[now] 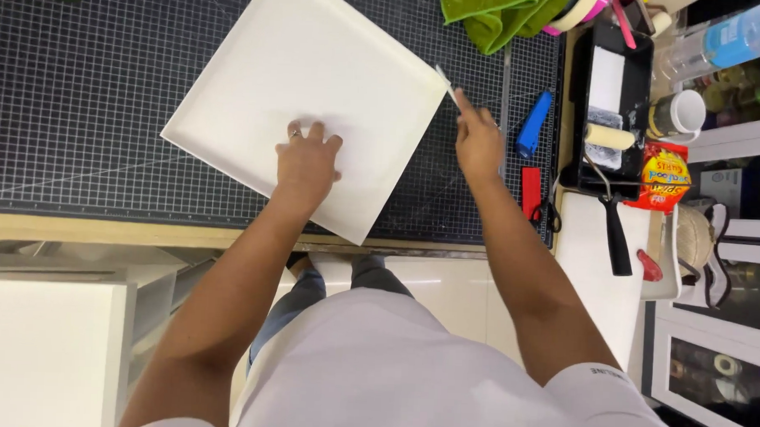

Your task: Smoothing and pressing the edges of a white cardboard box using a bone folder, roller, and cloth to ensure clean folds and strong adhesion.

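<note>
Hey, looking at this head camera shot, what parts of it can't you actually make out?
- Head view: the tip of the thin white tool in the right hand; too small to tell its kind.
- The white square panel: its top corner is cut off by the frame edge, and the left hand covers part of it.
- The plastic bottle: cut off at the right edge.
- The paint roller handle's end: blurred against the dark tray.

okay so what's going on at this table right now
A person stands at a dark gridded cutting mat, seen from above. Their left hand presses flat on a white square panel lying tilted on the mat. Their right hand holds a thin white tool at the panel's right corner. To the right sit a blue-handled tool, a black paint tray with a roller, a mug and a green cloth.
</note>
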